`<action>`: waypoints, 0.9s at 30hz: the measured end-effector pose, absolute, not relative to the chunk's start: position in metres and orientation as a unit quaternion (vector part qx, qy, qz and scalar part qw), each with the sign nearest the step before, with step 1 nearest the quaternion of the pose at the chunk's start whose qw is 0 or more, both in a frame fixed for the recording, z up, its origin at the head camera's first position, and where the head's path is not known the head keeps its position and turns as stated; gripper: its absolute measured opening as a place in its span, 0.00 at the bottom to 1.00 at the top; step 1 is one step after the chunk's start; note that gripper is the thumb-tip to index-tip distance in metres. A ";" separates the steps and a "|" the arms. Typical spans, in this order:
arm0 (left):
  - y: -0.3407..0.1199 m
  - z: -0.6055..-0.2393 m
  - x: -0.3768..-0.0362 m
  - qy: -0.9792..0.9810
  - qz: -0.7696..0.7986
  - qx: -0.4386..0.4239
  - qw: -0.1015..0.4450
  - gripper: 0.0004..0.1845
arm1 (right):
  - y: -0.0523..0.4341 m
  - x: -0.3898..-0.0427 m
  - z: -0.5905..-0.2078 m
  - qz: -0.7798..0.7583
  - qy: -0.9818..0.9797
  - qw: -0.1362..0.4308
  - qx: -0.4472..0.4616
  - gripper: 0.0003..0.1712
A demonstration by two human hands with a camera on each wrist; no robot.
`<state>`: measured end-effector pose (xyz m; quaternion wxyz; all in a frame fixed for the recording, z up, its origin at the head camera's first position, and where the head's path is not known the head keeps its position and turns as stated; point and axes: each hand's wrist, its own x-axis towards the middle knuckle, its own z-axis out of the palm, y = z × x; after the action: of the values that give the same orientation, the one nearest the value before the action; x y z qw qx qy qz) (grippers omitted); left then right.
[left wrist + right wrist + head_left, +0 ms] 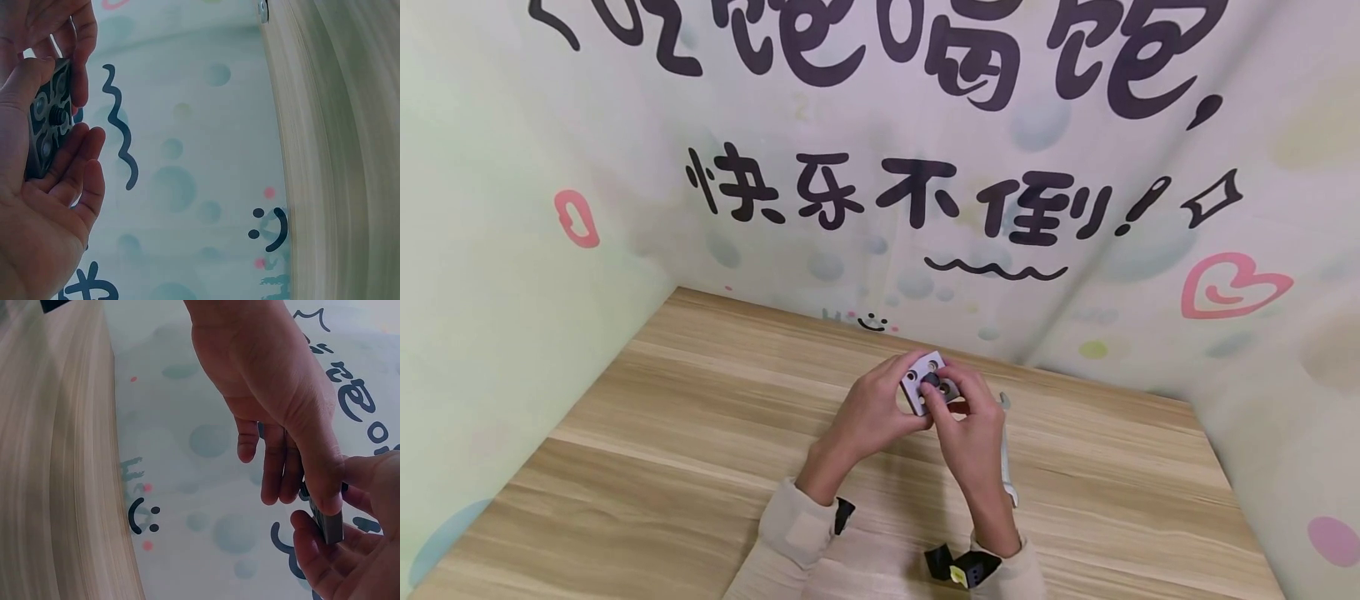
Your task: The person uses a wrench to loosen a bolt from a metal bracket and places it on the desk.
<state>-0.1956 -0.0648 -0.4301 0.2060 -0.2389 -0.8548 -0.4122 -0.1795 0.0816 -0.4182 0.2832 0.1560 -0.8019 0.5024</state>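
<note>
A small square metal plate (913,387) with round holes near its corners is held up over the table, its light face tilted toward the head camera. My left hand (874,407) grips it by the edges. At the plate's middle, the thumb and forefinger of my right hand (968,427) pinch a short dark knob (931,379). The left wrist view shows the plate's darker, patterned face (39,140) with a round stub (58,115) standing out of its centre. In the right wrist view, fingers hide most of the plate (334,528).
An open-ended wrench (1006,467) lies on the wooden table (662,467), just right of the right hand. Black wrist devices (973,570) sit at both cuffs. Printed fabric walls (820,275) rise behind the table and at its sides.
</note>
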 end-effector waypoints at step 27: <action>-0.067 -0.428 -0.195 -0.850 -0.423 -0.238 0.205 0.41 | 0.082 -0.178 -0.416 0.501 -0.808 0.257 0.174 0.14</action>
<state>-0.1949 -0.0675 -0.4282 0.2048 -0.2378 -0.8500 -0.4230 -0.1781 0.0815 -0.4165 0.2569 0.1742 -0.8081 0.5006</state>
